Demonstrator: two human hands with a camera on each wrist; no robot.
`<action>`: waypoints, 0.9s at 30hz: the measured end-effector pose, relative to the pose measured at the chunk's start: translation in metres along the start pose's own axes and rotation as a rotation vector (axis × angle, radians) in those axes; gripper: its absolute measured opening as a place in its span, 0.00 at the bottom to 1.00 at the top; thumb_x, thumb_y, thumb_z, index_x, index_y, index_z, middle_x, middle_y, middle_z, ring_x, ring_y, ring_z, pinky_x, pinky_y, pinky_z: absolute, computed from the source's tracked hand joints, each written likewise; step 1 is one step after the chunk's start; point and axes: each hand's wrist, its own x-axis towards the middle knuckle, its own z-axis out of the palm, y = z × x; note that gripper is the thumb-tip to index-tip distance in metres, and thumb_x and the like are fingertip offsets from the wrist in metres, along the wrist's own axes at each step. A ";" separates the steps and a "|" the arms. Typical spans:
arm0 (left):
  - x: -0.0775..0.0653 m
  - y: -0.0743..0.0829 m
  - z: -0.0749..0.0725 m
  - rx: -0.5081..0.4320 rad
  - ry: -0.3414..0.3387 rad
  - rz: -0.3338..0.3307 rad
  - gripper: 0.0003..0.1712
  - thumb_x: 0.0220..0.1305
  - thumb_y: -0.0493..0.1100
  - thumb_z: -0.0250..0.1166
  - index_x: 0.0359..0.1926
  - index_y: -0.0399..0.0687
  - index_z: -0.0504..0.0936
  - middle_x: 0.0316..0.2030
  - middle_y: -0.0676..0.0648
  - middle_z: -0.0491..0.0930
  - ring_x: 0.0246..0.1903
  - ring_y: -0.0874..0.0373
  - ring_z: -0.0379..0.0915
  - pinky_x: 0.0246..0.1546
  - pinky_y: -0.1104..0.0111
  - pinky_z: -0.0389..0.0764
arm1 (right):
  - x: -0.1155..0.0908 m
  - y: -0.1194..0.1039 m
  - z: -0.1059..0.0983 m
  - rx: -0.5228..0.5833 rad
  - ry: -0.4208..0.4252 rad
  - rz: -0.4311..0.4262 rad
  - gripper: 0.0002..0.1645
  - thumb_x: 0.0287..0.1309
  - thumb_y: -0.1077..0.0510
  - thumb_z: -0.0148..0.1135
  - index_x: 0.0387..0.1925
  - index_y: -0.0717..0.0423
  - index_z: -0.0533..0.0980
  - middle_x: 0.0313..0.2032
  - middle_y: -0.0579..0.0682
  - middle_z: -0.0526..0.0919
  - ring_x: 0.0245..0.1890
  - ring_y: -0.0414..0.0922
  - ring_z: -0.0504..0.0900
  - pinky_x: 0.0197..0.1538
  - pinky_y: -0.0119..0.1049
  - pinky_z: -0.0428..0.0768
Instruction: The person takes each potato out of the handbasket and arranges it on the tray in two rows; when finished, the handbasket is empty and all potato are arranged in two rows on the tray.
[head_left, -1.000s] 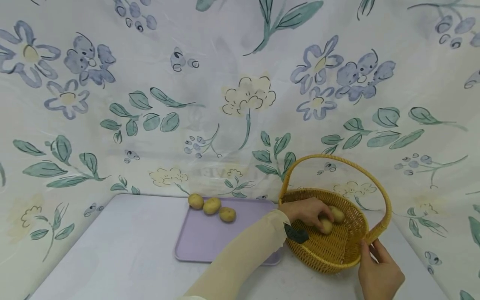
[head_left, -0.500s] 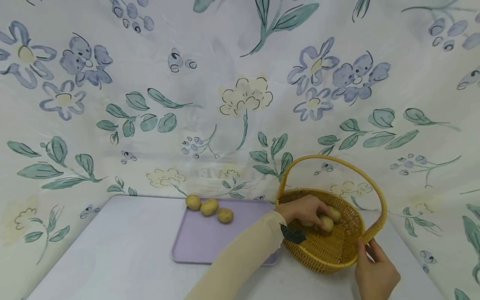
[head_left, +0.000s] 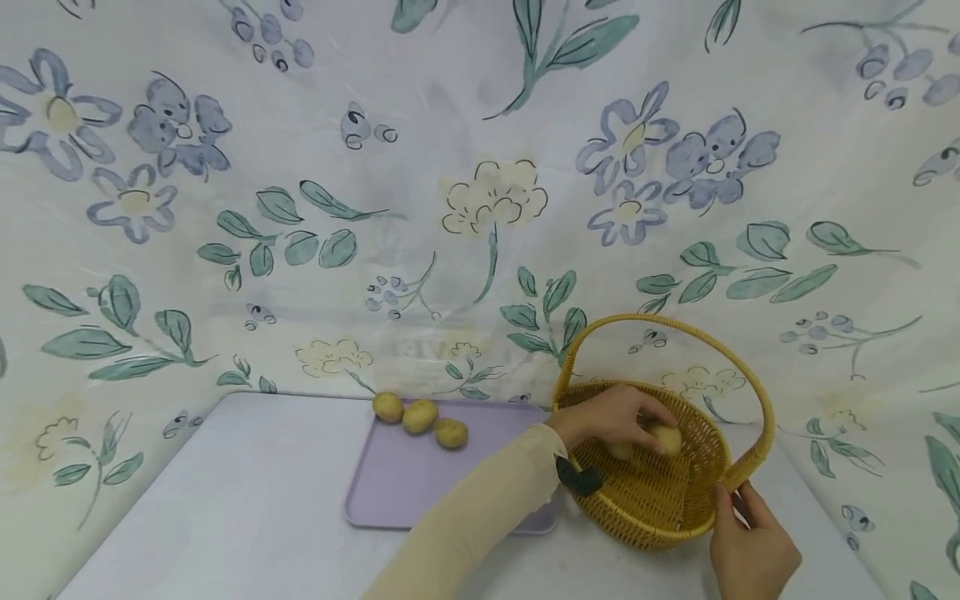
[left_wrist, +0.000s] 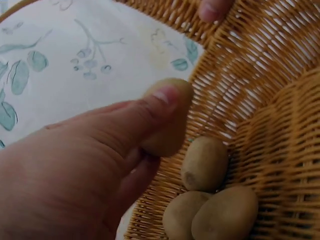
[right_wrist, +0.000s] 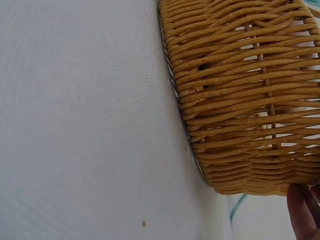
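Note:
My left hand [head_left: 617, 417], in a beige sleeve, reaches into a yellow-brown wicker basket [head_left: 652, 533] on the right of the table. It pinches a potato [left_wrist: 172, 125] between thumb and fingers, above the basket floor. Below that, in the left wrist view, more potatoes [left_wrist: 205, 162] lie together against the woven wall. From the head, one of these potatoes [head_left: 619, 451] shows under the palm. My right hand [head_left: 753, 542] holds the basket's rim at the right, where the arched handle joins; the right wrist view shows its fingertips [right_wrist: 300, 212] at the weave.
Left of the basket lies a lilac tray [head_left: 397, 492] with three potatoes [head_left: 421, 416] along its back left. The white table [head_left: 225, 500] meets a floral cloth backdrop [head_left: 420, 250] behind. The tall basket handle [head_left: 675, 325] arches over the opening.
The left hand has shifted slightly up inside the basket, and the potato in its fingers has come up with it. The right hand keeps its hold on the rim.

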 end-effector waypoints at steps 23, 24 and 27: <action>-0.075 0.002 -0.062 -0.141 0.124 0.075 0.26 0.58 0.48 0.77 0.59 0.53 0.86 0.61 0.56 0.82 0.60 0.72 0.76 0.54 0.87 0.75 | 0.002 -0.003 -0.001 -0.002 -0.026 0.042 0.22 0.69 0.58 0.64 0.60 0.64 0.78 0.52 0.68 0.83 0.26 0.01 0.57 0.29 0.01 0.64; -0.081 -0.001 -0.065 -0.138 0.148 0.069 0.26 0.58 0.48 0.77 0.58 0.53 0.86 0.61 0.55 0.82 0.61 0.71 0.76 0.54 0.86 0.75 | 0.002 -0.002 -0.002 -0.003 -0.030 0.049 0.22 0.69 0.58 0.63 0.60 0.64 0.78 0.53 0.69 0.82 0.26 0.01 0.57 0.29 0.01 0.64; -0.101 -0.009 -0.076 -0.174 0.200 0.058 0.26 0.57 0.46 0.78 0.57 0.51 0.87 0.61 0.54 0.83 0.63 0.67 0.75 0.56 0.84 0.76 | 0.001 -0.002 -0.002 -0.005 -0.042 0.080 0.23 0.69 0.57 0.63 0.62 0.63 0.76 0.54 0.69 0.81 0.25 0.02 0.56 0.27 0.02 0.64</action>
